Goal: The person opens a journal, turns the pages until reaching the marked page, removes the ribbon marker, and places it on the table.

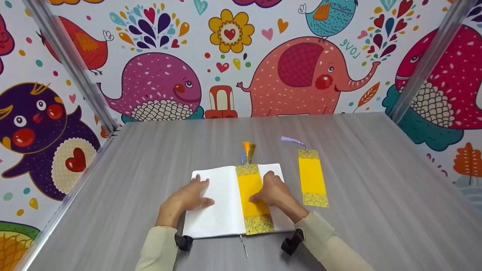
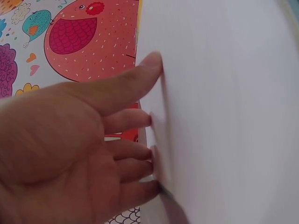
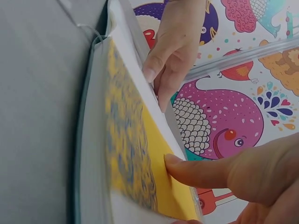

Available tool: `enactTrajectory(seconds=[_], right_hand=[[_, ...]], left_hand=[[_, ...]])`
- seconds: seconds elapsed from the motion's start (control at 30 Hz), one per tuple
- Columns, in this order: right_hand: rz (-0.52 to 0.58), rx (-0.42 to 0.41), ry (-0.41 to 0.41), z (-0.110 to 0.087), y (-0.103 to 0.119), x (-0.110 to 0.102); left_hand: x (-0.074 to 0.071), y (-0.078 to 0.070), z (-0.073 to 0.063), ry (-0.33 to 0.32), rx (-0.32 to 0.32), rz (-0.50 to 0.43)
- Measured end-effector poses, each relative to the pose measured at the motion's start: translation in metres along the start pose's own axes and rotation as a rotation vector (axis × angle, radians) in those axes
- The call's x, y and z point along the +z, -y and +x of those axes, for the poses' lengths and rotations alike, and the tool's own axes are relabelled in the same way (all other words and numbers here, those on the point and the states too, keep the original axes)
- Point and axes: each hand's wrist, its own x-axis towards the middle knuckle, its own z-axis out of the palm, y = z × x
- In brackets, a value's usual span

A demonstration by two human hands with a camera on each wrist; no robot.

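Note:
A book lies spread apart with blank white pages point(image 1: 214, 210). Along its right page, beside the fold, rests a yellow bookmark point(image 1: 250, 184) with patterned ends; orange, olive and blue tassels point(image 1: 247, 150) stick out past the top edge. My right hand point(image 1: 276, 190) holds the bookmark, the thumb point(image 3: 187, 170) on its yellow face and the other fingers by its right edge, mostly hidden in the right wrist view. On the left page my left hand point(image 1: 190, 195) rests with fingers spread, its thumb point(image 2: 135, 79) and fingertips touching the paper.
A second yellow bookmark point(image 1: 311, 177) with a lilac tassel point(image 1: 293, 140) lies on the grey table point(image 1: 150, 150) right of the book. A thin ribbon point(image 1: 244, 246) hangs out below the book. Walls printed with cartoon animals point(image 1: 162, 81) and metal posts point(image 1: 71, 64) bound the table.

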Motion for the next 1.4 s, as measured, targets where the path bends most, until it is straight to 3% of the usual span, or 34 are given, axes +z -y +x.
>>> enactTrajectory(seconds=[0.2,0.83,1.0,1.2,1.4], right_hand=[[0.056,0.019,0.035,0.003,0.000,-0.001],[0.229,0.069,0.151,0.014,-0.011,-0.017],[0.366,0.091,0.202,0.021,-0.020,-0.028],[0.533,0.110,0.206,0.024,-0.036,-0.050],[0.592,0.074,0.197,0.027,-0.049,-0.083]], left_hand=[[0.001,-0.001,0.001,-0.012,-0.049,-0.013],[0.000,0.000,0.001,0.000,-0.007,-0.006],[0.000,0.000,0.000,-0.008,-0.001,-0.007],[0.001,0.001,0.001,-0.018,0.002,-0.021],[0.002,0.001,0.001,-0.021,0.013,-0.013]])
